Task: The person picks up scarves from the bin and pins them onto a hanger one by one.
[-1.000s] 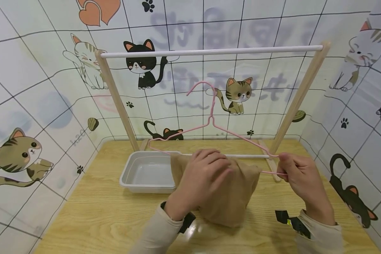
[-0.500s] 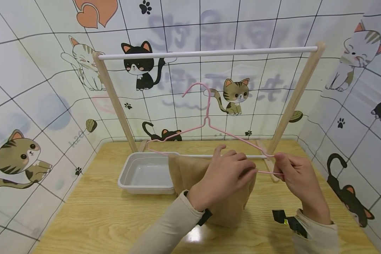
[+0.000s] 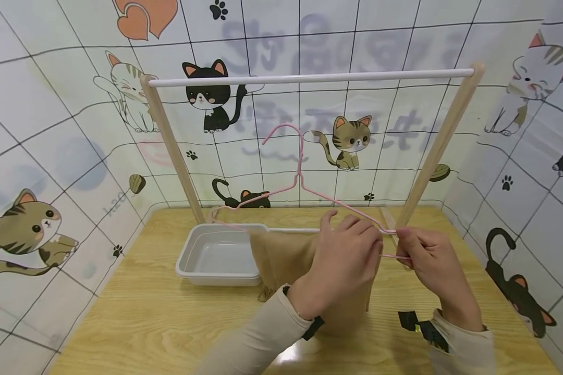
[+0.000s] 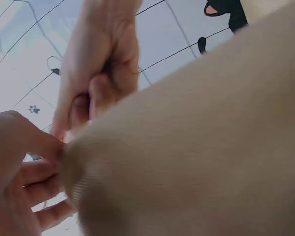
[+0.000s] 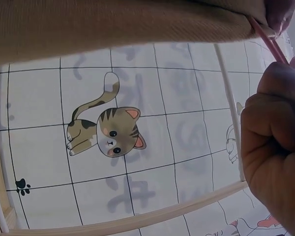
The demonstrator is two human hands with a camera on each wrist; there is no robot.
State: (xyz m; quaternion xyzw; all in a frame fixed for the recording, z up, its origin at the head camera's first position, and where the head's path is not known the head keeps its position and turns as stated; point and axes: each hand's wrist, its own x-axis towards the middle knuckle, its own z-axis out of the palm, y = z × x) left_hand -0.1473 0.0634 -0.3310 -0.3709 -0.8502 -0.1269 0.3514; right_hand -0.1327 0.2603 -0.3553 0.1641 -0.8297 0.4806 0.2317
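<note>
A pink wire hanger stands upright with its hook toward the top. Over its bottom wire drapes a tan cloth, which hangs down in front. My right hand grips the hanger's right corner, fingers curled round the wire. Close beside it, my left hand pinches the cloth near its upper right edge. Thumb and fingers of the left hand meet at the cloth's folded edge in the left wrist view. In the right wrist view, the right hand's curled fingers are on the pink wire.
Behind the hanger stands a rack with a white top bar and wooden posts. A white plastic tub sits to the left on the wooden table. Cat-patterned sheeting encloses the back and sides.
My left hand has slid right along the cloth, close to my right hand. The hanger and my right hand have shifted slightly left. More of the cloth's left part shows spread along the wire.
</note>
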